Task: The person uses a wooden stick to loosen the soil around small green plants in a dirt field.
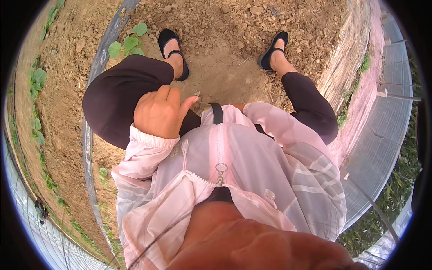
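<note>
My left hand is over the inner side of my bent left leg, its fingers curled under and its thumb pointing right. Its palm side is hidden, so I cannot tell whether it holds anything. Only a sliver of my right hand shows past the pink cuff, low between my legs; its fingers are hidden by the jacket. A black strap crosses the hem of my pale pink zip jacket, with a small yellow patch beside it. Just past my left knee grows a young broad-leaved plant.
A flat grey hose or strip runs along the soil at my left. Beyond it stands a row of young plants. My black shoes rest on cloddy soil. On the right are pale sheeting and a translucent film wall with poles.
</note>
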Motion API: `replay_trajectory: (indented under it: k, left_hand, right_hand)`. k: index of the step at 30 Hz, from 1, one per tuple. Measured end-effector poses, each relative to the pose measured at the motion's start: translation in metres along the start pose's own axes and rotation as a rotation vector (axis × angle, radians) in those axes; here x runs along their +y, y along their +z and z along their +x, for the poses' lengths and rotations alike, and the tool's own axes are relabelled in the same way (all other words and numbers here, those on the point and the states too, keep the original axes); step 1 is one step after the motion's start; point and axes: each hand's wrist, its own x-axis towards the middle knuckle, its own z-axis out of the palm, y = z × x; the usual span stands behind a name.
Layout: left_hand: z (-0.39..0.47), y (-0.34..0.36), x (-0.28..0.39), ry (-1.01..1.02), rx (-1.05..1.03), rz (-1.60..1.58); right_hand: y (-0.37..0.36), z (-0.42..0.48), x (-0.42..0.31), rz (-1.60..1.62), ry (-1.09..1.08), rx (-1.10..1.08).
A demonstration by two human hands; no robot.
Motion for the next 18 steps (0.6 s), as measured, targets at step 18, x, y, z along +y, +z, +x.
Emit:
replay_trajectory:
  k: [18]
  left_hand:
    - [-0.081, -0.092, 0.027, 0.055, 0.384, -0.06]
  right_hand:
    - [0.0, 0.052, -0.018, -0.272, 0.038, -0.003]
